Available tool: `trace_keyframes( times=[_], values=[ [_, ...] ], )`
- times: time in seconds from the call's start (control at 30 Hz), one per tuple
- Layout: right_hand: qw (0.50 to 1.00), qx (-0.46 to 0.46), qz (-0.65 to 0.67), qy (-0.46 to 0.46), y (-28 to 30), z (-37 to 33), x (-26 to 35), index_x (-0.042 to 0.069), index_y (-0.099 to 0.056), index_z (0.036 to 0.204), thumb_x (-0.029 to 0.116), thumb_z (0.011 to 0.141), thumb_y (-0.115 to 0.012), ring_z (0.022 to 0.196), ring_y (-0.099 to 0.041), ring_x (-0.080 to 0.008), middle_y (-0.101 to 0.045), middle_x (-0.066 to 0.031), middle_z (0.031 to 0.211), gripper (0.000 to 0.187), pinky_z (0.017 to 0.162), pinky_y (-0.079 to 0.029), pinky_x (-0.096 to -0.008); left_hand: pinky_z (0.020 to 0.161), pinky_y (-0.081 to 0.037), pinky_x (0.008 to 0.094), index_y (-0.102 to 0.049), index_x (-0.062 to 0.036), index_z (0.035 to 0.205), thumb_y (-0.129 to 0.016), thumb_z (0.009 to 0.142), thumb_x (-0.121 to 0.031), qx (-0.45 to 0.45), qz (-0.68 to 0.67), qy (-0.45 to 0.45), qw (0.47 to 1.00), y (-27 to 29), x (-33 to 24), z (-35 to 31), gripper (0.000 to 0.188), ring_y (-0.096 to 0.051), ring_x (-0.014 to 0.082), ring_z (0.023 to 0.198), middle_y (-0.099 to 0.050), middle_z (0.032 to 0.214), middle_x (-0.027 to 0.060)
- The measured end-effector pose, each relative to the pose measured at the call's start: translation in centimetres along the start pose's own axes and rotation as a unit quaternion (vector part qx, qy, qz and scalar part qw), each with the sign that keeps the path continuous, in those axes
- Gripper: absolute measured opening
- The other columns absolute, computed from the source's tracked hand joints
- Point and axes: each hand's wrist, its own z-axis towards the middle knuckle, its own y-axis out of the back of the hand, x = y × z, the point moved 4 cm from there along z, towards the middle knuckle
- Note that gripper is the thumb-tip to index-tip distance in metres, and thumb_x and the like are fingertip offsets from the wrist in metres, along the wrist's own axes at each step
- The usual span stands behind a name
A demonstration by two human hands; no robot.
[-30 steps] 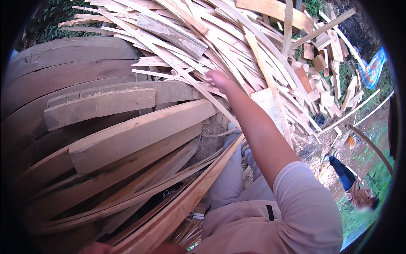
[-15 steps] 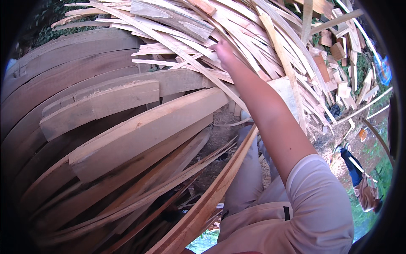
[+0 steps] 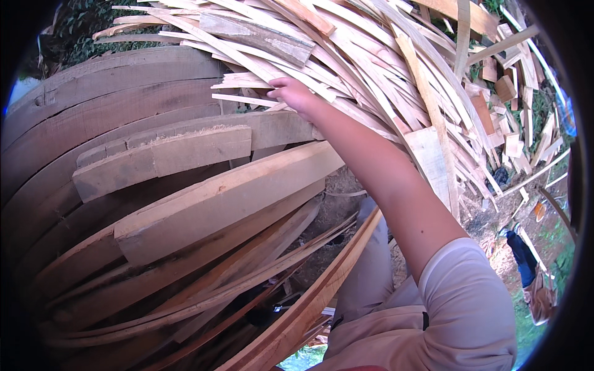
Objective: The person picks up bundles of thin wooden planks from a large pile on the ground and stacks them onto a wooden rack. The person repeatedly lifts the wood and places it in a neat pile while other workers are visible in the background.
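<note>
My right hand point(image 3: 292, 96) reaches across the near side of a large heap of thin, pale wood strips point(image 3: 365, 68). Its fingers are closed around a long wood strip point(image 3: 216, 46) that runs from the upper left down to the hand. Beyond the hand, my forearm hides the rest of that strip. Shorter strip ends point(image 3: 241, 99) lie just beside the fingertips. My left hand does not show.
Thick sawn boards point(image 3: 229, 185) are stacked at the left, their ends pointing at me. A long narrow plank point(image 3: 315, 281) slants up beside my legs. Offcut blocks point(image 3: 504, 89) lie scattered at the right. Another person point(image 3: 526, 266) is at the far right.
My right hand has moved left and slightly down to the long strip. That strip's near end, visible below my forearm before, is now hidden. The view has shifted slightly.
</note>
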Motion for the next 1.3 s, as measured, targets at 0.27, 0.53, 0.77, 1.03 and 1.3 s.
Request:
trace_keyframes(
  times=[0.27, 0.53, 0.77, 1.03, 1.3],
  values=[
    [0.97, -0.238, 0.033, 0.04, 11.0, 2.3, -0.1, -0.005, -0.03, 0.142, 0.014, 0.079, -0.07, 0.131, -0.043, -0.0319, -0.04, -0.0239, 0.143, 0.077, 0.105, -0.038, -0.0399, 0.053, -0.039, 0.0218, -0.052, -0.0156, 0.073, -0.074, 0.08, -0.019, -0.005, 0.008, -0.021, 1.0, 1.2, -0.1, 0.2, 0.024, -0.047, 0.006, 0.048, -0.052, 0.057, -0.005],
    [0.959, -0.266, 0.092, -0.04, 6.2, 6.1, 2.1, 0.001, -0.024, 0.142, 0.012, 0.067, -0.082, 0.137, -0.028, -0.0348, -0.031, -0.0233, 0.145, 0.095, 0.111, -0.027, -0.0422, 0.054, -0.039, 0.0225, -0.051, -0.0152, 0.073, -0.073, 0.08, -0.016, -0.011, 0.007, -0.014, 1.0, 1.4, -0.1, 0.7, 0.023, -0.048, 0.0063, 0.049, -0.051, 0.057, -0.0055],
    [0.894, -0.224, -0.38, 0.086, 4.4, 5.5, 3.6, 0.003, -0.044, 0.117, 0.013, 0.077, -0.073, 0.108, -0.058, -0.0364, -0.057, -0.0233, 0.114, 0.051, 0.092, -0.047, -0.0458, 0.054, -0.04, 0.0226, -0.05, -0.0151, 0.074, -0.075, 0.078, -0.014, -0.041, 0.035, -0.019, 0.998, 2.2, -1.0, 0.0, 0.025, -0.047, 0.0065, 0.049, -0.05, 0.057, -0.0049],
    [0.992, -0.041, -0.106, 0.058, 5.6, 2.7, 7.3, -0.003, -0.062, 0.082, 0.02, 0.085, -0.071, 0.072, -0.066, -0.0236, -0.062, -0.0119, 0.078, 0.025, 0.066, -0.057, -0.0371, 0.053, -0.04, 0.0228, -0.05, -0.0137, 0.074, -0.072, 0.08, -0.016, -0.002, 0.001, -0.031, 1.0, 1.0, -0.6, -0.3, 0.023, -0.048, 0.0077, 0.049, -0.052, 0.058, -0.0023],
    [0.997, -0.023, 0.066, 0.014, 18.4, -15.7, 10.5, -0.003, -0.055, 0.124, 0.021, 0.091, -0.064, 0.105, -0.061, -0.0177, -0.062, -0.0089, 0.112, 0.041, 0.095, -0.052, -0.0374, 0.052, -0.043, 0.0245, -0.051, -0.0125, 0.075, -0.068, 0.082, -0.015, 0.038, 0.007, -0.028, 0.999, 1.0, -1.4, -1.1, 0.018, -0.051, 0.0106, 0.049, -0.055, 0.06, -0.0011]
  ],
)
